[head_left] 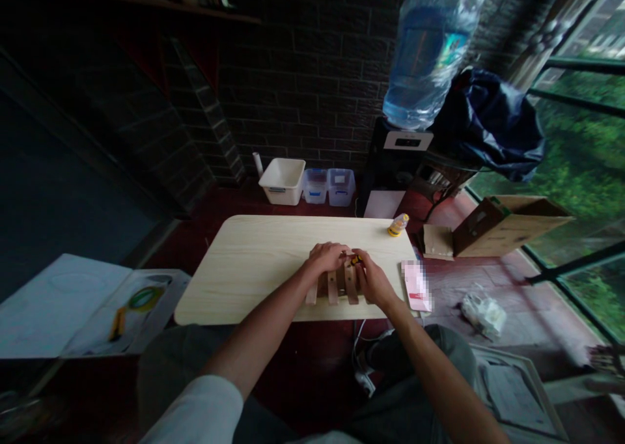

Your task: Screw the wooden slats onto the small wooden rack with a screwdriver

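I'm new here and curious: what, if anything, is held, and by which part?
The right hand holds a small yellow-and-black item, gripped part unclear. Whether the left hand grips the wooden piece is hidden.

The tool (356, 260) at the right fingers (364, 258) is black and yellow, the slatted piece (333, 289) beneath tan. The surface (254, 255) around them is grained pale cream, the flat item (416, 284) to their right pink.

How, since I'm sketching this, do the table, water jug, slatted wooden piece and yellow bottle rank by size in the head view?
1. Table
2. Water jug
3. Slatted wooden piece, partly covered
4. Yellow bottle
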Available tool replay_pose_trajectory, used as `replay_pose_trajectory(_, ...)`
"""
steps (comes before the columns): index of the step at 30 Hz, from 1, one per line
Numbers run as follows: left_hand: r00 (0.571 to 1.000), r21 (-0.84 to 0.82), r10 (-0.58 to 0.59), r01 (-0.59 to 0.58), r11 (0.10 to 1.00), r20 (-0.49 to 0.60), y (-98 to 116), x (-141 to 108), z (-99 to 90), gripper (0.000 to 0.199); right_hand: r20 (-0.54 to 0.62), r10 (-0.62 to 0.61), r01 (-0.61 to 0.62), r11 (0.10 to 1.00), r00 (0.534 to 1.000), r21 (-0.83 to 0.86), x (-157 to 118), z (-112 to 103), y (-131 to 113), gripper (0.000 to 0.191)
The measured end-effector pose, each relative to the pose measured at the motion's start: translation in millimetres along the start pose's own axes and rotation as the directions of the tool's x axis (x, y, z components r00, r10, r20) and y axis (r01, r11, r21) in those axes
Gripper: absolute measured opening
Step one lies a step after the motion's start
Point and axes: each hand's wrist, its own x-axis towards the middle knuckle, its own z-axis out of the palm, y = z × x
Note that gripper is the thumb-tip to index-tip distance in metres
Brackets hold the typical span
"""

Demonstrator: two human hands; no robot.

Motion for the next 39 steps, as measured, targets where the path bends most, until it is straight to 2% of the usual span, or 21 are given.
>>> replay_pose_trajectory(7, 0.998, -0.006, -0.022, 0.023, 1.0, 0.062, -3, 0, -5.1, 0.035, 0.068, -0.01, 0.011, 1.0, 0.998, -0.014, 12, -3, -7, 0.044)
replay_pose_trajectory(12, 0.998, -0.004, -0.001, 0.002, 1.0, 0.065, -4, 2, -6.3, 0.034, 0.019, 0.016, -0.016, 1.0, 1.0, 0.003, 17, 1, -12, 0.038)
replay_pose_trajectory(18, 0.997, -0.011, 0.011, -0.01, 1.0, 0.082, -4, 0, -12.1, 0.034, -0.037, 0.084, -0.083, 0.996, 0.996, 0.015, 15, 7, -13, 0.041)
replay_pose_trajectory(25, 0.992, -0.012, -0.022, 0.024, 1.0, 0.122, -3, -1, -15.2, 0.037, -0.184, 0.07, -0.072, 0.997, 0.98, -0.006, -1, -13, 3, 0.047)
replay_pose_trajectory(31, 0.99, -0.01, -0.031, 0.033, 0.999, 0.14, -2, 0, -16.5, 0.039, -0.12, 0.036, -0.039, 0.999, 0.992, -0.023, -9, -21, 24, 0.045)
replay_pose_trajectory(35, 0.99, -0.008, -0.035, 0.036, 0.999, 0.135, -3, 2, -15.1, 0.042, -0.089, 0.036, -0.041, 0.997, 0.995, -0.06, -9, -19, 23, 0.045)
replay_pose_trajectory(39, 0.989, -0.012, -0.028, 0.03, 0.999, 0.143, -5, 6, -12.6, 0.044, -0.003, 0.0, 0.0, 0.995, 1.0, -0.101, -7, -23, 19, 0.046)
